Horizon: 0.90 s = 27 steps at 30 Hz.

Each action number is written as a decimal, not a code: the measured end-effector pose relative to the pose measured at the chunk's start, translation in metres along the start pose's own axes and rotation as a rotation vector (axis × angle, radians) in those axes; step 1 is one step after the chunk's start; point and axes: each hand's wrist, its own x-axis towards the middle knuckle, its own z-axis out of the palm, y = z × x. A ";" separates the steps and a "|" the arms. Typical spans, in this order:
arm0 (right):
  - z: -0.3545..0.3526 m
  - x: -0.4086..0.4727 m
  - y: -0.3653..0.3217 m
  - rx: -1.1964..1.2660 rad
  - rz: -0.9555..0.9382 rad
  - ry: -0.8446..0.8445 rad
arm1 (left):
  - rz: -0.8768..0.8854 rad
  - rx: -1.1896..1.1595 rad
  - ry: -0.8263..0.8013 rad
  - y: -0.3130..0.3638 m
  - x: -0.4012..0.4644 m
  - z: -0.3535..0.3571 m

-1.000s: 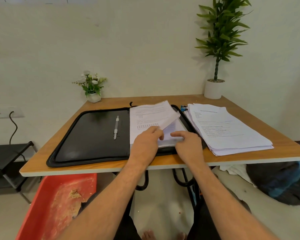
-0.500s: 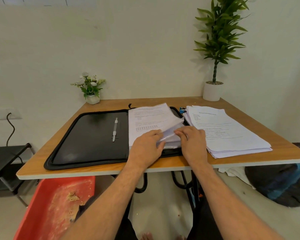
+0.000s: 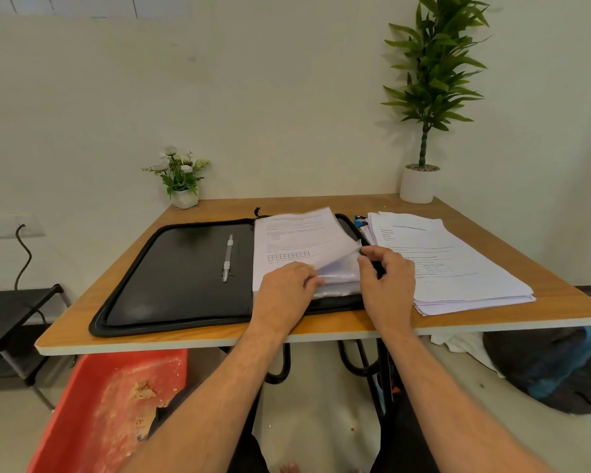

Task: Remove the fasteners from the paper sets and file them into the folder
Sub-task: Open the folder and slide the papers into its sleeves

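A black zip folder (image 3: 171,278) lies open on the wooden table (image 3: 219,208). Its right half holds clear sleeves (image 3: 342,274) with printed sheets (image 3: 294,240) on top. My left hand (image 3: 284,288) rests on the sheets' near edge, its fingers tucked under the lifted lower right corner. My right hand (image 3: 386,278) pinches the right edge of the sheets and sleeves at the folder's right border. A thick stack of printed paper sets (image 3: 454,264) lies just right of the folder. A white pen (image 3: 228,257) sits in the folder's left half.
A small blue object (image 3: 359,220) peeks out behind the paper stack. A white flower pot (image 3: 184,196) stands at the table's back left, a tall potted plant (image 3: 418,182) at the back right. Under the table are a red bin (image 3: 110,404) and a dark bag (image 3: 553,363).
The raised sheet has come down lower over the folder's right half. My right hand has moved from the folder's front edge up to its right edge. My left hand stays at the sheets' corner.
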 end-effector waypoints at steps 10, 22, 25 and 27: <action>0.004 -0.010 -0.007 -0.433 -0.375 -0.124 | 0.038 -0.097 0.016 -0.005 0.000 0.006; 0.027 0.023 -0.013 -0.414 -0.243 -0.468 | -0.094 -0.331 0.313 -0.008 -0.004 0.006; 0.029 0.020 -0.008 -0.406 -0.204 -0.575 | -0.165 -0.414 0.625 -0.013 -0.010 0.000; 0.029 0.019 -0.007 -0.404 -0.213 -0.557 | -0.243 -0.452 0.742 -0.015 -0.010 -0.006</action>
